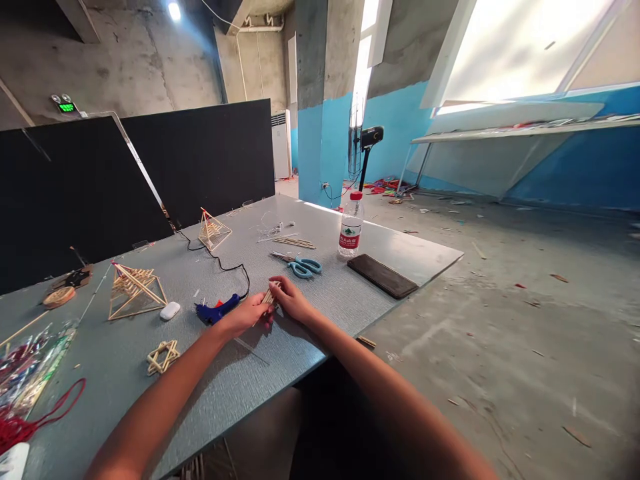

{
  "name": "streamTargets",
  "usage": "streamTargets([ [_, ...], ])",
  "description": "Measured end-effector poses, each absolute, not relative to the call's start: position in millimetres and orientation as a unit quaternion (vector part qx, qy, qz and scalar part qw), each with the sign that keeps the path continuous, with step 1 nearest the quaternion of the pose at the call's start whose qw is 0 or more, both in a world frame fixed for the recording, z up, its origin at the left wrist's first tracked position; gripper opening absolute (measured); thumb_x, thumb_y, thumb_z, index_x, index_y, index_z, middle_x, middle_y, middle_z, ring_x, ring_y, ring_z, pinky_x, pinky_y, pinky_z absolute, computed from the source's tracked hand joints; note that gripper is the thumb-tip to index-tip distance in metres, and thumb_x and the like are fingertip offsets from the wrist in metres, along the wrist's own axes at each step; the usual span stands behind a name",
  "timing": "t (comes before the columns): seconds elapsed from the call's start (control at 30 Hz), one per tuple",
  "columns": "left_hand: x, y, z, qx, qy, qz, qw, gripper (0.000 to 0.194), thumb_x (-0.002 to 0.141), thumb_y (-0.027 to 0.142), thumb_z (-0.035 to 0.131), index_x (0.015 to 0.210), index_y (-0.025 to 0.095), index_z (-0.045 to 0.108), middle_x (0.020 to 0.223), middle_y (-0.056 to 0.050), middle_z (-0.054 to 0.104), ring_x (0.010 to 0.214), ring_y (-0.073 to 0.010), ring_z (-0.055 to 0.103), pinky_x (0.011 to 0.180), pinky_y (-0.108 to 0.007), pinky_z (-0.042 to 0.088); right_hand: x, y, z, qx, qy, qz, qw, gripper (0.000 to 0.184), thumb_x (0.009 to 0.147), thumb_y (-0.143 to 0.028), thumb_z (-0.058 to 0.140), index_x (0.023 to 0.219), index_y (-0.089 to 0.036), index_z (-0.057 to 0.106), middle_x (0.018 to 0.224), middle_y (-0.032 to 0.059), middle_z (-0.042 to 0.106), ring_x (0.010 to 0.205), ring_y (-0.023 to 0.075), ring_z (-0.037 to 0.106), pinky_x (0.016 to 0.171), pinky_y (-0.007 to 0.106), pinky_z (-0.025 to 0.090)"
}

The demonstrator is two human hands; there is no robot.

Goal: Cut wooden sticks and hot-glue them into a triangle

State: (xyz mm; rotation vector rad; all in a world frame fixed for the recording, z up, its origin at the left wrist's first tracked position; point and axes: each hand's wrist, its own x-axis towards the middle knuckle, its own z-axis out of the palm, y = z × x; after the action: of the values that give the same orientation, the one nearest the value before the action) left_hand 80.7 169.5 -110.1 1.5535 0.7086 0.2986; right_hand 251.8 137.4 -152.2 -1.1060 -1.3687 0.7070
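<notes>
Between my two hands is a small bundle of thin wooden sticks (271,295), tilted above the near part of the table. My left hand (253,312) is closed around its lower part. The fingers of my right hand (289,299) close on its upper end. Just left of my left hand lies a blue glue gun (219,309), its black cord running back across the table. Blue-handled scissors (299,265) rest beyond my right hand. Farther back, several loose wooden sticks (295,243) lie in a row.
Pyramid-shaped stick frames (137,291) and a small stick star (163,358) stand at left, near a white case (170,311). A water bottle (350,227) and a dark phone (383,275) are at right. Red yarn (20,427) and plastic packets (37,370) lie far left.
</notes>
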Motion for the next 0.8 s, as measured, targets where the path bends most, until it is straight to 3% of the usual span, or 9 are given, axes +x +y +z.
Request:
streamTargets([
  [0.07, 82.4, 167.4, -111.2, 0.653, 0.308, 0.114, 0.682, 0.035, 0.098, 0.040, 0.062, 0.123, 0.015, 0.061, 0.117, -0.009, 0.065, 0.098, -0.0197, 0.066, 0.084, -0.039, 0.059, 250.0, 134.6, -148.4, -0.443, -0.590, 0.335, 0.586, 0.049, 0.096, -0.057, 0.046, 0.124, -0.019, 0.054, 0.100, 0.0057, 0.068, 0.083, 0.0155, 0.062, 0.077, 0.029, 0.051],
  [0.23, 84.5, 161.6, -109.7, 0.588, 0.287, 0.097, 0.750, 0.034, 0.098, 0.039, 0.062, 0.121, 0.015, 0.060, 0.112, -0.008, 0.065, 0.091, -0.0175, 0.066, 0.078, -0.035, 0.060, 246.6, 122.9, -136.1, -0.385, -0.599, 0.403, 0.575, 0.044, 0.098, -0.055, 0.043, 0.110, -0.018, 0.064, 0.107, 0.0096, 0.072, 0.101, 0.0193, 0.067, 0.091, 0.033, 0.053],
  [0.53, 83.6, 155.9, -97.8, 0.534, 0.267, 0.081, 0.798, 0.024, 0.099, 0.035, 0.061, 0.108, 0.013, 0.062, 0.086, 0.000, 0.061, 0.064, -0.0085, 0.056, 0.057, -0.022, 0.051, 245.1, 107.5, -122.1, -0.355, -0.629, 0.445, 0.530, 0.047, 0.099, -0.055, 0.045, 0.123, -0.023, 0.070, 0.127, 0.0084, 0.069, 0.121, 0.0230, 0.062, 0.110, 0.039, 0.045],
  [0.67, 82.1, 156.4, -96.8, 0.532, 0.279, 0.060, 0.797, 0.030, 0.098, 0.036, 0.062, 0.117, 0.014, 0.062, 0.105, -0.006, 0.066, 0.084, -0.0152, 0.065, 0.073, -0.032, 0.059, 244.7, 101.4, -116.7, -0.346, -0.646, 0.457, 0.504, 0.051, 0.099, -0.057, 0.044, 0.124, -0.023, 0.072, 0.125, 0.0078, 0.071, 0.119, 0.0245, 0.063, 0.111, 0.042, 0.044],
  [0.8, 82.2, 156.4, -98.0, 0.545, 0.295, 0.067, 0.782, 0.037, 0.097, 0.039, 0.063, 0.126, 0.016, 0.060, 0.124, -0.010, 0.063, 0.106, -0.0221, 0.065, 0.089, -0.043, 0.059, 245.8, 100.1, -117.9, -0.338, -0.653, 0.456, 0.501, 0.053, 0.095, -0.060, 0.053, 0.127, -0.022, 0.070, 0.126, 0.0091, 0.071, 0.120, 0.0264, 0.063, 0.111, 0.043, 0.044],
])
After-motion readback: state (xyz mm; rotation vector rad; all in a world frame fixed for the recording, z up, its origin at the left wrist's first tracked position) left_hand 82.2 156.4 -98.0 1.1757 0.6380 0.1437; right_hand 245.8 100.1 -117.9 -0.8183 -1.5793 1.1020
